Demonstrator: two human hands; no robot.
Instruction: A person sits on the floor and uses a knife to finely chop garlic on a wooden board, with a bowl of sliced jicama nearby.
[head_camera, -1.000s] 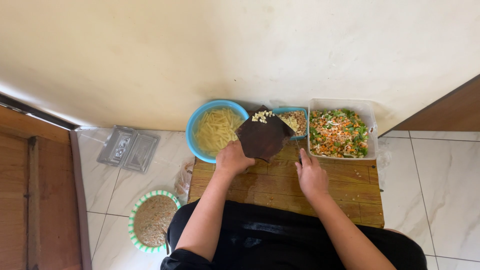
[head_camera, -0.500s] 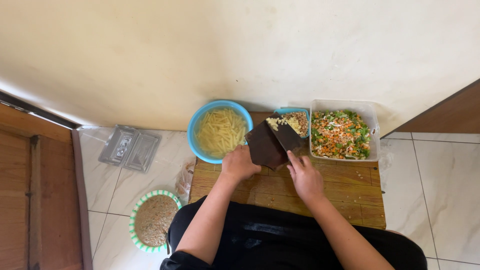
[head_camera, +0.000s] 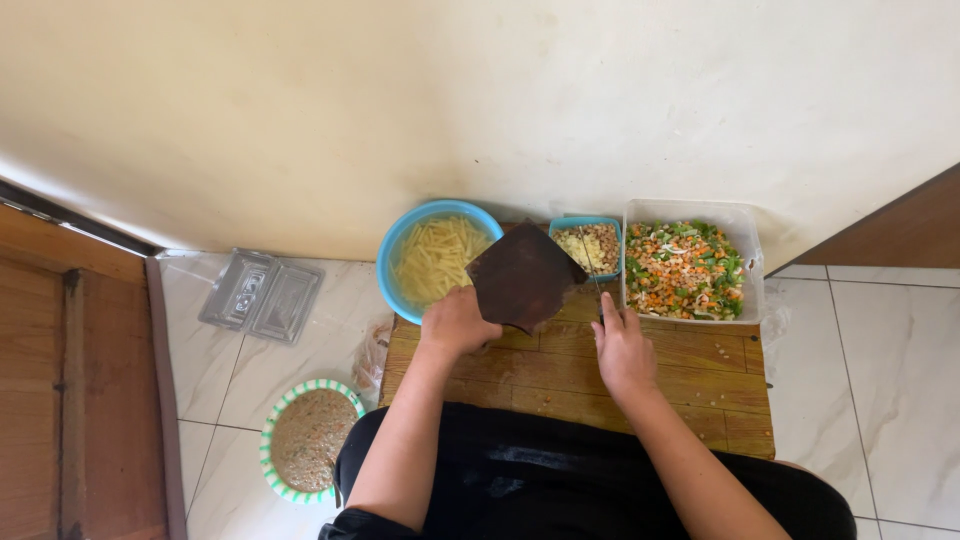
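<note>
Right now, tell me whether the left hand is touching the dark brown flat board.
Touching. The head view shows the left hand gripping the lower-left edge of the dark brown flat board, holding it tilted above the wooden table.

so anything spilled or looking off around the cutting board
Small pale bits lie scattered on the wooden board near its right edge, below the clear tub of chopped vegetables. A clear plastic lid lies loose on the floor tiles to the left. Nothing looks tipped or broken.
</note>
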